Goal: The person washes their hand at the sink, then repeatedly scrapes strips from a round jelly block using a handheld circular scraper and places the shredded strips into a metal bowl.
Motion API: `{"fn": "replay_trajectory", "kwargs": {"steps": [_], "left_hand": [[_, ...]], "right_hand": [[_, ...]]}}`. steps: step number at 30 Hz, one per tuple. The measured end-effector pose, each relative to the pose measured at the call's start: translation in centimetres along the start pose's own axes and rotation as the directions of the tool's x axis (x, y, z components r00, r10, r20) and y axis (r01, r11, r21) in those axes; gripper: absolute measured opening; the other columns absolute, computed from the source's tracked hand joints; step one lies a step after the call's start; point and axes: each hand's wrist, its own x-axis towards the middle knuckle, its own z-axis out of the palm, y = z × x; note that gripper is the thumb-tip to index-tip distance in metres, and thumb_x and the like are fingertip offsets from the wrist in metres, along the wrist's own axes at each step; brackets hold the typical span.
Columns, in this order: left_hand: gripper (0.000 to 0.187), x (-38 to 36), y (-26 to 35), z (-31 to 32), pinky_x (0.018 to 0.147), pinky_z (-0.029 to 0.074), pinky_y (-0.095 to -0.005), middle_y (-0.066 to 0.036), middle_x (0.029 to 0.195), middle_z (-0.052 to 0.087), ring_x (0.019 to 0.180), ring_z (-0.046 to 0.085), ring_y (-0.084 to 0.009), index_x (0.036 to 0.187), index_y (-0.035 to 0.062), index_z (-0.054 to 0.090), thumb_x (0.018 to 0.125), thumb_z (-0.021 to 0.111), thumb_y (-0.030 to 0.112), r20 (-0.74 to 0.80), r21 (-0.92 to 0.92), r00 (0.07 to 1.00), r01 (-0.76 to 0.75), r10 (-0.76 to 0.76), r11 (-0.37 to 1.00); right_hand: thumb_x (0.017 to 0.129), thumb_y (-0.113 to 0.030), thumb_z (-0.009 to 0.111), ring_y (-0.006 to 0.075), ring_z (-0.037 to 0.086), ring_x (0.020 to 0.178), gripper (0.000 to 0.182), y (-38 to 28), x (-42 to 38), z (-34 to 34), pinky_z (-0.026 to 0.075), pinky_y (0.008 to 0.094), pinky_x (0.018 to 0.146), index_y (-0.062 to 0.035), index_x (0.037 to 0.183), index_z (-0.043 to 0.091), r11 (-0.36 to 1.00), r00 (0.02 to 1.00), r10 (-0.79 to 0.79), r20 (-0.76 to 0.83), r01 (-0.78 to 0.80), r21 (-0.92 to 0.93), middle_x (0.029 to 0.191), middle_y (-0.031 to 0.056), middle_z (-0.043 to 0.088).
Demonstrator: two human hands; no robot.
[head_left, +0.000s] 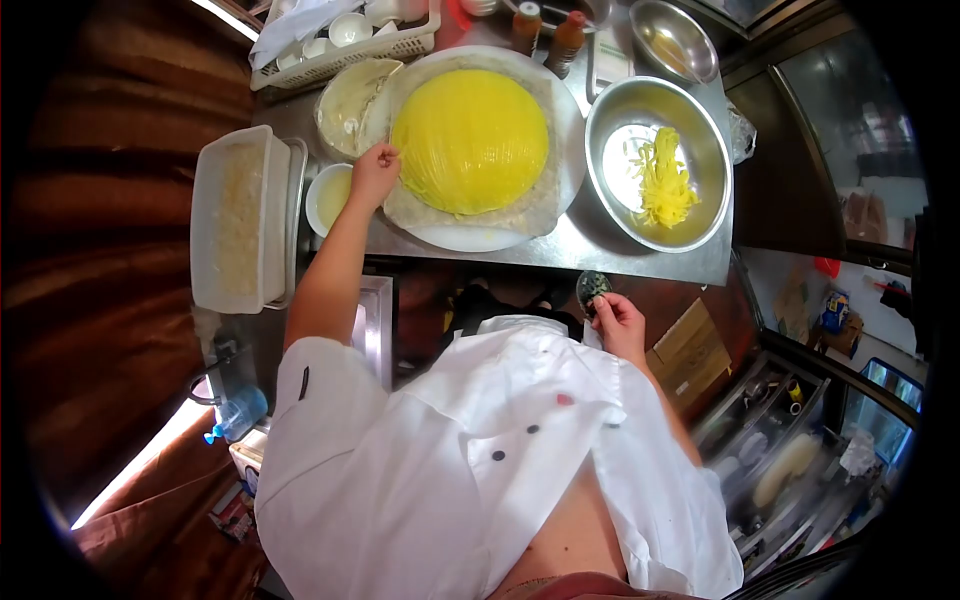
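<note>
A large yellow dome covered in fine strands point(470, 142) rests on a pale sheet over a round white board point(460, 238). At the dome's left edge is my left hand point(376, 176), its fingertips pinched together on the edge of the yellow strands. My right hand point(620, 322) is low, in front of the table's edge, with its fingers closed on a small round object point(593, 287) with a dark, speckled surface; what it is, I cannot make out. A steel bowl point(712, 190) to the dome's right holds a heap of yellow strips point(665, 180).
Left of the board are a small white bowl of pale liquid point(331, 197), a clear-wrapped bowl point(350, 110) and a long plastic tub point(237, 225). Behind stand sauce bottles point(565, 45), a second steel bowl point(674, 40) and a crate of cups point(350, 52). Cardboard point(690, 352) lies at lower right.
</note>
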Motion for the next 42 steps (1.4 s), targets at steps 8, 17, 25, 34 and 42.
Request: {"fn": "replay_trajectory", "kwargs": {"steps": [8, 17, 25, 34, 42], "left_hand": [[0.027, -5.7, -2.0, -0.1, 0.078, 0.055, -0.0275, -0.006, 0.099, 0.069, 0.085, 0.066, -0.0130, 0.116, -0.0031, 0.064, 0.092, 0.068, 0.008, 0.024, -0.304, 0.987, 0.157, -0.157, 0.940], [0.044, -4.8, 0.8, 1.9, 0.087, 0.054, -0.0400, -0.016, 0.099, 0.068, 0.096, 0.066, -0.0324, 0.107, 0.0010, 0.065, 0.081, 0.083, 0.032, 0.010, 0.339, 0.993, -0.116, 0.120, 0.934], [0.030, -3.8, 1.8, 2.0, 0.065, 0.053, -0.0359, -0.010, 0.075, 0.065, 0.072, 0.065, -0.0237, 0.092, 0.0025, 0.065, 0.084, 0.080, 0.028, 0.342, 0.261, 0.914, 0.129, -0.217, 0.957], [0.014, -6.3, 23.9, 6.2, 0.064, 0.047, -0.0248, 0.000, 0.079, 0.062, 0.068, 0.057, -0.0091, 0.095, 0.0028, 0.065, 0.096, 0.068, 0.016, 0.389, -0.320, 0.921, 0.119, 0.016, 0.940], [0.033, -1.9, 30.6, 29.0, 0.088, 0.054, -0.0333, -0.016, 0.109, 0.073, 0.098, 0.071, -0.0275, 0.123, 0.0038, 0.067, 0.093, 0.071, 0.016, 0.106, -0.002, 0.727, -0.682, 0.678, 0.731]], "right_hand": [[0.100, -0.013, 0.070, 0.0062, 0.056, 0.064, 0.013, 0.3, 0.4, -1.0, 0.046, 0.0221, 0.059, 0.0003, 0.101, 0.071, 0.998, 0.998, -0.062, -0.011, 0.063, 0.025, 0.082, 0.0004, 0.067], [0.100, -0.014, 0.070, 0.0053, 0.057, 0.065, 0.014, -1.2, 1.1, -1.2, 0.045, 0.0208, 0.059, -0.0003, 0.102, 0.071, 0.998, 0.997, -0.062, 0.053, 0.061, 0.034, 0.081, -0.0008, 0.067], [0.100, -0.014, 0.070, 0.0061, 0.057, 0.065, 0.015, 0.2, 0.6, -3.4, 0.047, 0.0213, 0.060, 0.0006, 0.103, 0.072, 0.996, 0.997, -0.080, 0.022, 0.078, 0.053, 0.082, -0.0004, 0.067], [0.099, -0.013, 0.071, 0.0072, 0.060, 0.065, 0.016, 1.4, -0.3, -6.6, 0.049, 0.0228, 0.061, 0.0017, 0.105, 0.072, 0.995, 0.994, -0.030, -0.103, 0.040, 0.096, 0.081, 0.0015, 0.068], [0.099, -0.015, 0.071, 0.0072, 0.060, 0.066, 0.018, 1.5, -1.1, -7.3, 0.049, 0.0227, 0.060, 0.0012, 0.106, 0.071, 0.989, 0.997, -0.028, -0.075, 0.038, 0.139, 0.080, 0.0015, 0.068]]}}
